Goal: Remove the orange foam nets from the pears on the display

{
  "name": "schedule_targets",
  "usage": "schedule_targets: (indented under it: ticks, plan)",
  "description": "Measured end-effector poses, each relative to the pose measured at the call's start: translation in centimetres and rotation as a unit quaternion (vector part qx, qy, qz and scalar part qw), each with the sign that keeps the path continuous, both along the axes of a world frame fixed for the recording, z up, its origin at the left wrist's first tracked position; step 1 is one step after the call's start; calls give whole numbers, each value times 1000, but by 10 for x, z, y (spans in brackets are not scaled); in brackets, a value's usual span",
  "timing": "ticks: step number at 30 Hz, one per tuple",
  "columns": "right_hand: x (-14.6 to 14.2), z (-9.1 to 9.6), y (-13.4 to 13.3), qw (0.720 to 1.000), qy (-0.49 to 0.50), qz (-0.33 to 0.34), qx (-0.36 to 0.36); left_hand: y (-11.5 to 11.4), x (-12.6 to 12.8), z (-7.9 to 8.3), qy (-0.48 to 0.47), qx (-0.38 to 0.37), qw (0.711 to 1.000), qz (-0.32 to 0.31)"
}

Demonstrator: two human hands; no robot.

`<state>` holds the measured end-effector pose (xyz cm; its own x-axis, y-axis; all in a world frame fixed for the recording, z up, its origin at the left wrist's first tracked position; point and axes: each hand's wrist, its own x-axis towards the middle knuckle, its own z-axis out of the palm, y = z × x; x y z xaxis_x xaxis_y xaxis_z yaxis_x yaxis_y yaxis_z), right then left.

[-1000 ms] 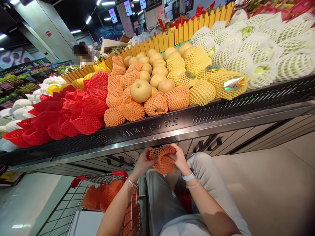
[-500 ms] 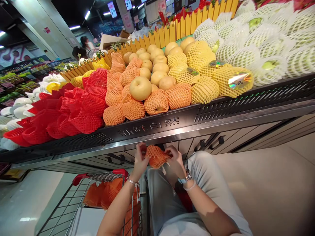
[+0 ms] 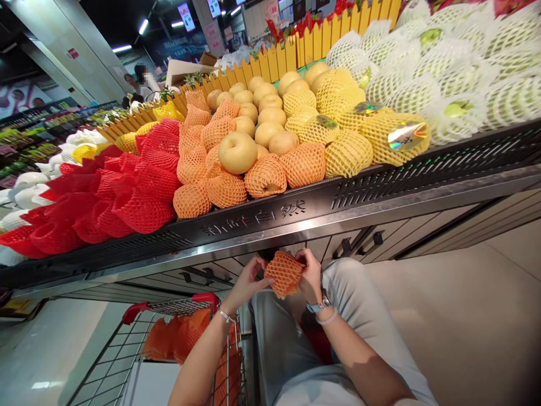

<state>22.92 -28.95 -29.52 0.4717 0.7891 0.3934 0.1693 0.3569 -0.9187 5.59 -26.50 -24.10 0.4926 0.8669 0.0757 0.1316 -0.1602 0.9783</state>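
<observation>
Between my two hands, just below the display's front edge, is an orange foam fruit net (image 3: 284,274). My left hand (image 3: 250,280) pinches its left side, thumb in front. At its right edge my right hand (image 3: 310,274) grips the mesh with bent fingers. The net looks flat and folded, with no fruit visible in it. Above my hands, several round yellow-brown pears (image 3: 237,152) lie bare on the display. Around them sit pears in orange nets (image 3: 265,176), some at the front rail.
A shopping cart (image 3: 139,316) at my left holds more orange nets (image 3: 177,336) and a white box (image 3: 150,383). Red-netted fruit (image 3: 143,203), yellow-netted fruit (image 3: 349,153) and white-netted fruit (image 3: 456,110) fill the display behind its black rail (image 3: 270,213). A person (image 3: 146,79) stands far back.
The net has moved slightly right and turned between my hands, now showing a flatter, wider face. My left hand has shifted right with it, and the right hand slightly too.
</observation>
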Motion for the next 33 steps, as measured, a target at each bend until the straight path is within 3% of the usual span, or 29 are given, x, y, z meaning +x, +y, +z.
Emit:
schedule_targets:
  ticks: [5,8,13,19,22,24,29,33]
  plan:
    - [1,2,-1,1000,-6,-25,2,-3,3,-1,-63,-159,985,-19]
    - [1,2,1,1000,-11,16,-3,-1,5,0,-70,-211,975,18]
    - [-5,-2,3,989,-29,143,-38,3,5,0,-142,-178,965,131]
    - [-3,11,-13,992,-74,48,94,6,1,-3,-139,-105,967,187]
    - [-1,18,-18,978,-124,94,137,7,1,-5,-125,-88,971,184]
    - [-3,18,-17,974,-145,124,122,7,1,-5,-127,-87,971,181]
    - [-8,6,-7,983,-128,124,37,7,-1,2,-151,-107,966,181]
    - [-8,-3,1,967,-123,223,-23,8,-6,5,-169,-141,968,123]
